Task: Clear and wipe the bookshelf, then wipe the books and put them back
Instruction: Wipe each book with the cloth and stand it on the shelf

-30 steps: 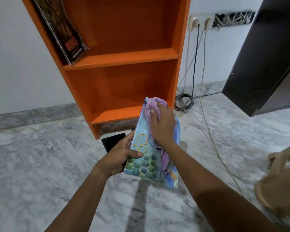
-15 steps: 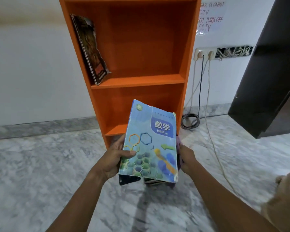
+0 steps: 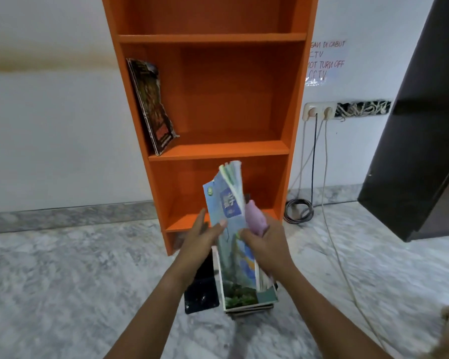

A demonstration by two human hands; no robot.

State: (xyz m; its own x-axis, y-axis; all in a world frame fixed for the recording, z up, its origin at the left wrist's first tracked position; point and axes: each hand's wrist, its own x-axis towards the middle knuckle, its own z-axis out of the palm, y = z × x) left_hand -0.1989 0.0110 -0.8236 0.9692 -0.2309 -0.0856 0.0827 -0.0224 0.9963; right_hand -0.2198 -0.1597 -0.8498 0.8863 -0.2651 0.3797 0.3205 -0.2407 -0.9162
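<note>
Bookshelf (image 3: 228, 99): I see an orange unit standing upright on the marble floor (image 3: 62, 281) against the white wall; several shelf boards are in view, and the lowest compartment sits directly behind the hands.
Shelved book (image 3: 151, 104): I note one dark-covered book in the middle compartment, tilted, its top leaning against the left side panel and its foot on the shelf board.
Right arm: I see the forearm entering from the lower right and rising toward the centre of the frame.
Left arm: I see the forearm entering from the bottom centre, angled up and to the right.
Blue book (image 3: 231, 218): held in the air in front of the lowest compartment, roughly upright with its top tipped slightly left, cover facing left, pages fanned at the upper edge.
Book stack (image 3: 246, 296): I see it lying flat on the floor just below the held book, beside a black flat object (image 3: 201, 288).
Right hand (image 3: 265, 244): closed around the right edge of the blue book, thumb pressed on the cover.
Left hand (image 3: 200, 239): fingers spread and extended, thumb tip touching the cover; the grip is not closed.
Purple cloth (image 3: 255, 216): I see it bunched in the right hand, against the book's page edge.
</note>
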